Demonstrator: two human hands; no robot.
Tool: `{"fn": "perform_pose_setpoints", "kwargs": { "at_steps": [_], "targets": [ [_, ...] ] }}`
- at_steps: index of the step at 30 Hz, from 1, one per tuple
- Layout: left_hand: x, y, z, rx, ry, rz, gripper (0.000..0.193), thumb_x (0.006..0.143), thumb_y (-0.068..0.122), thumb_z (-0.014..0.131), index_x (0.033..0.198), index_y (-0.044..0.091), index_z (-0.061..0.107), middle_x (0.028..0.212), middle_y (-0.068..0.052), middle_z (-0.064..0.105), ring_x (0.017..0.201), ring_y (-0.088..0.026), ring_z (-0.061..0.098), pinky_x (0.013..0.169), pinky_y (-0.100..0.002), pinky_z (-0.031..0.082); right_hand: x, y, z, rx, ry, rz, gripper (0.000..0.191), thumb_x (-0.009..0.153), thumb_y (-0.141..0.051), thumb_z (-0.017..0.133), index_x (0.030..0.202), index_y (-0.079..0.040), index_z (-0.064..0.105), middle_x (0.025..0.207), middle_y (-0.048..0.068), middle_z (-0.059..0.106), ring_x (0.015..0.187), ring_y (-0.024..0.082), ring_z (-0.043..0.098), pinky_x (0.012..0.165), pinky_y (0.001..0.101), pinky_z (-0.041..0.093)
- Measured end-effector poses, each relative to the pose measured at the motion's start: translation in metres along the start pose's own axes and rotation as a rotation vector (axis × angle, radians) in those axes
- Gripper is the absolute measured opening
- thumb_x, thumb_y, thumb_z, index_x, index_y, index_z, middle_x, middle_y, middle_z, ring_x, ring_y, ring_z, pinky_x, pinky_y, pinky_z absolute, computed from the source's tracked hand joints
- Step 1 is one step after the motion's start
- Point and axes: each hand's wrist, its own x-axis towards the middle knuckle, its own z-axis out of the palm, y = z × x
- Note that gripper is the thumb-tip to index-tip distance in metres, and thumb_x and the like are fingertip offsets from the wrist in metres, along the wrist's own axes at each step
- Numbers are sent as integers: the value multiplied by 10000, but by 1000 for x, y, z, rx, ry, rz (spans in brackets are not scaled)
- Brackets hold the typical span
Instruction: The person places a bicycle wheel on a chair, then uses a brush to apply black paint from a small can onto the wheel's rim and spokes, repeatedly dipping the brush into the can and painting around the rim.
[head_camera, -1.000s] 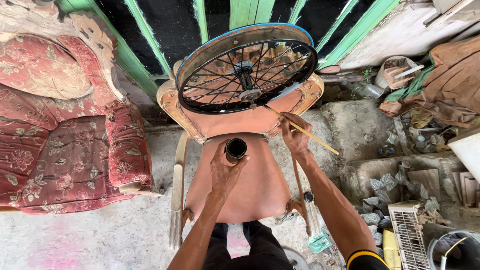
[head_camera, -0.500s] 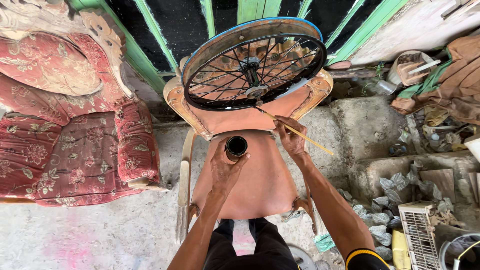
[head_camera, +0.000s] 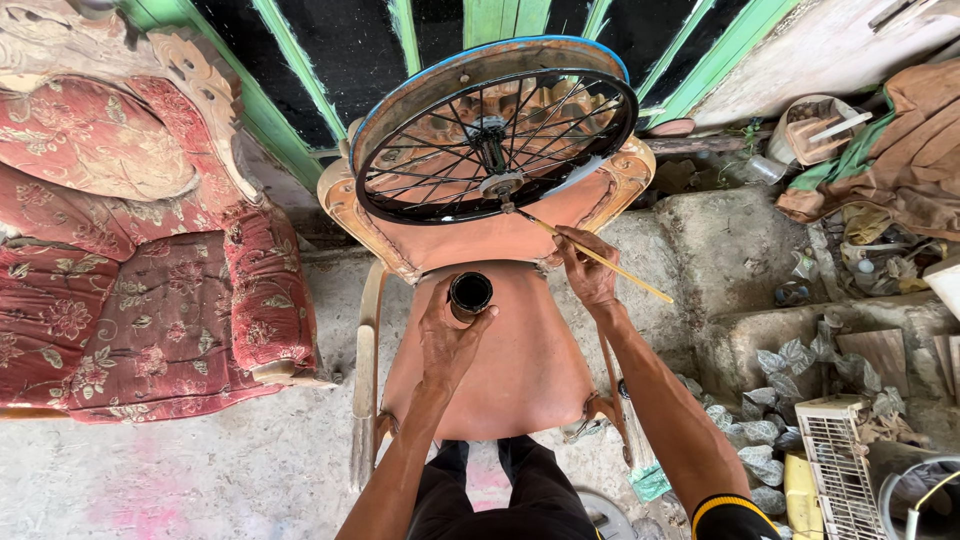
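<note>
the left hand (head_camera: 447, 335) is wrapped around a small dark can (head_camera: 470, 294), fingers closed on its side, holding it upright with its open mouth facing up, above the seat of an orange chair (head_camera: 520, 370); the right hand (head_camera: 585, 272) pinches a thin wooden stick (head_camera: 600, 258) between fingers and thumb, a closed grip, and the stick's far end touches near the hub of a bicycle wheel (head_camera: 495, 145); the wheel, with black rim and spokes, leans against the chair's back, resting on the seat's rear edge; to the left, well apart from the hands, stands a red flowered armchair (head_camera: 130, 260); behind the wheel are green slats (head_camera: 290, 90); on the right lies a brown cloth (head_camera: 900, 150) among scattered clutter.
</note>
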Motion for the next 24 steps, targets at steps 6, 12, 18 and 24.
{"fn": "perform_pose_setpoints", "kwargs": {
  "at_steps": [6, 12, 18, 24],
  "targets": [
    [1, 4, 2, 6, -13, -5, 622, 742, 169, 884, 1282, 37, 606, 1063, -101, 754, 1033, -217, 717, 959, -371, 550, 2, 5, -13, 18, 38, -28, 240, 981, -185, 734, 1128, 2, 763, 935, 151, 774, 740, 176, 778, 587, 257, 614],
    [2, 7, 5, 6, -13, -20, 637, 734, 158, 889, 1287, 34, 599, 1057, -95, 755, 1032, -213, 716, 961, -369, 546, -7, 2, 1, 15, -54, -14, 223, 970, -175, 705, 1103, -9, 768, 900, 155, 780, 684, 174, 777, 503, 251, 610],
    [0, 10, 4, 2, -13, -29, 625, 735, 148, 890, 1278, 38, 602, 1047, -89, 750, 1005, -208, 718, 937, -362, 559, 6, -1, 3, 24, 4, 71, 209, 955, -208, 727, 1071, -43, 779, 865, 139, 785, 634, 151, 761, 446, 254, 576],
    [-2, 10, 2, 1, -4, -26, 619, 731, 141, 888, 1273, 43, 607, 1034, -85, 756, 989, -204, 724, 933, -359, 560, 0, -4, -2, -142, 34, -41, 220, 955, -205, 723, 1049, -21, 797, 826, 132, 785, 572, 162, 701, 448, 265, 524]
  ]
}}
